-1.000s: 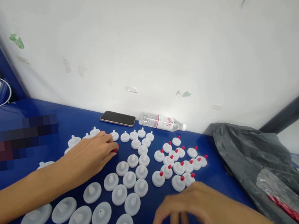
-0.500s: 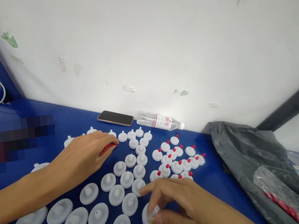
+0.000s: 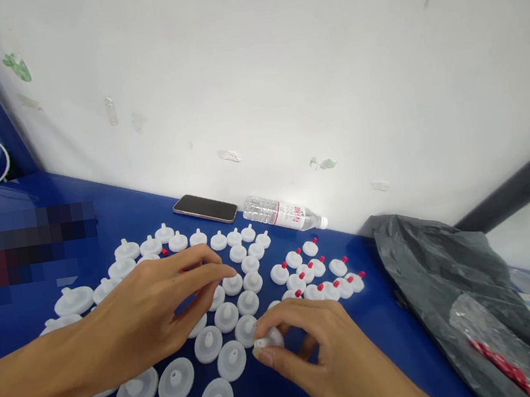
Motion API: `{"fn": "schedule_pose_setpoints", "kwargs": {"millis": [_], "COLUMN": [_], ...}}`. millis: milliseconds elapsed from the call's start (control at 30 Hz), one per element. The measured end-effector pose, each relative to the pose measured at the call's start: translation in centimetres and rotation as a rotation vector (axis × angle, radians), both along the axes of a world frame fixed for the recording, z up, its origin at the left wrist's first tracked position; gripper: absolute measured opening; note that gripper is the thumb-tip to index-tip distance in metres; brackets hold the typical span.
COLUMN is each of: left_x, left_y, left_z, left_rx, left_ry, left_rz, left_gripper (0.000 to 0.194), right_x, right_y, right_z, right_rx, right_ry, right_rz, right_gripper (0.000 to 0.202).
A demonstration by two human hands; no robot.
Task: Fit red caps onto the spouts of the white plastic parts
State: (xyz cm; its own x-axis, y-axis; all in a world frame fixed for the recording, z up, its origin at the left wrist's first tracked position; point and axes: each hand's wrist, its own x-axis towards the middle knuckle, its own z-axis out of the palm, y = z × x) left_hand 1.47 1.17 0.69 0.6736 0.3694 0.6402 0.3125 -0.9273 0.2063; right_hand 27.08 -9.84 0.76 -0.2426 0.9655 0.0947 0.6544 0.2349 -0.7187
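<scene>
In the head view, my right hand [image 3: 317, 342] pinches a white plastic disc with a short nozzle [image 3: 273, 338] between thumb and forefinger. The disc is raised and tilted, its nozzle pointing left. My left hand [image 3: 173, 297] hovers over the discs at left, thumb and forefinger drawn together; whatever may be between them is hidden. A bit of red shows behind its knuckles, and a small red piece [image 3: 165, 252] lies beyond the hand. Several bare white discs [image 3: 208, 344] surround it, nozzles mostly up. Right of them are several discs with red caps on their nozzles [image 3: 293, 259].
A phone [image 3: 204, 208] and a clear plastic bottle [image 3: 281, 213] lie along the white wall. At right, a dark grey plastic bag [image 3: 413, 269] carries a clear bag of red pieces [image 3: 506, 368]. The blue table [image 3: 112, 200] runs underneath everything.
My right hand has lifted its disc off the table and tilted it. My left hand has moved right and down toward my right hand, uncovering white discs behind it.
</scene>
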Motion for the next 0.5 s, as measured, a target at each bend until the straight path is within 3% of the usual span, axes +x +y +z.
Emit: {"fn": "schedule_pose_setpoints", "kwargs": {"millis": [267, 500], "left_x": [-0.4, -0.2], "left_y": [0.1, 0.2], "left_z": [-0.1, 0.7], "left_rx": [0.07, 0.154], "left_ry": [0.057, 0.069], "left_rz": [0.039, 0.121], "left_gripper": [0.028, 0.02], "right_x": [-0.2, 0.6], "right_y": [0.2, 0.5], "right_z": [1.9, 1.9], "right_rx": [-0.135, -0.056], "right_ry": [-0.043, -0.049], "right_rz": [-0.002, 0.138], "right_gripper": [0.006, 0.014]}}
